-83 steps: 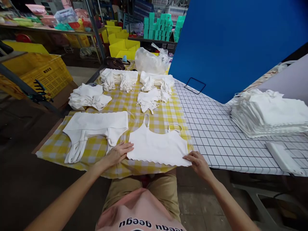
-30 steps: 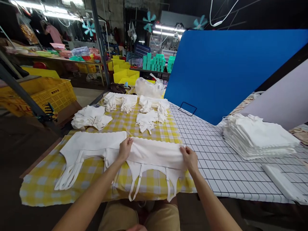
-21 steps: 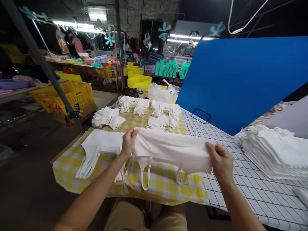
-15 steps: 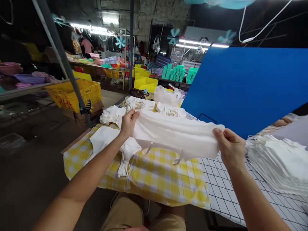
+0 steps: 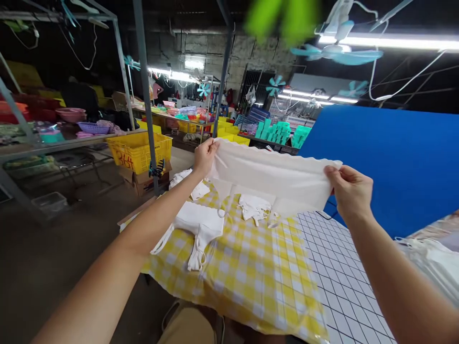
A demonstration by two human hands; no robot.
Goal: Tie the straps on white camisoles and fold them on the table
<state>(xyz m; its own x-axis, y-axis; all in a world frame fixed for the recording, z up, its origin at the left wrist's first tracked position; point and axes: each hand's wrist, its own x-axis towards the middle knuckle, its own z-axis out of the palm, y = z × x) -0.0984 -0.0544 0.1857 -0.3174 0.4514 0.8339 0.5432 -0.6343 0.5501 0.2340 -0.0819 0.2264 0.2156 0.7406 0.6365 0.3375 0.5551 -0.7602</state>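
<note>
A white camisole (image 5: pixel 272 174) is stretched wide between my two hands, held up above the table with its thin straps hanging down. My left hand (image 5: pixel 205 156) pinches its left corner. At the opposite corner my right hand (image 5: pixel 351 188) grips the edge between thumb and fingers. Below, another white camisole (image 5: pixel 201 220) lies on the yellow checked tablecloth (image 5: pixel 244 272), its straps bunched toward me. A small white bundle of garments (image 5: pixel 254 206) shows under the held cloth. More white garments (image 5: pixel 181 177) lie behind my left wrist, partly hidden.
At the right edge a stack of white garments (image 5: pixel 430 260) sits on the black-and-white grid cloth (image 5: pixel 344 272). A large blue panel (image 5: pixel 387 162) rises behind. A metal post (image 5: pixel 147 91) stands left of the table, beside a yellow crate (image 5: pixel 139 150). Fans (image 5: pixel 337 52) hang overhead.
Both hands have raised the camisole higher in view, still stretched between them. My view has tilted up and turned left, showing more fans and more of the left side.
</note>
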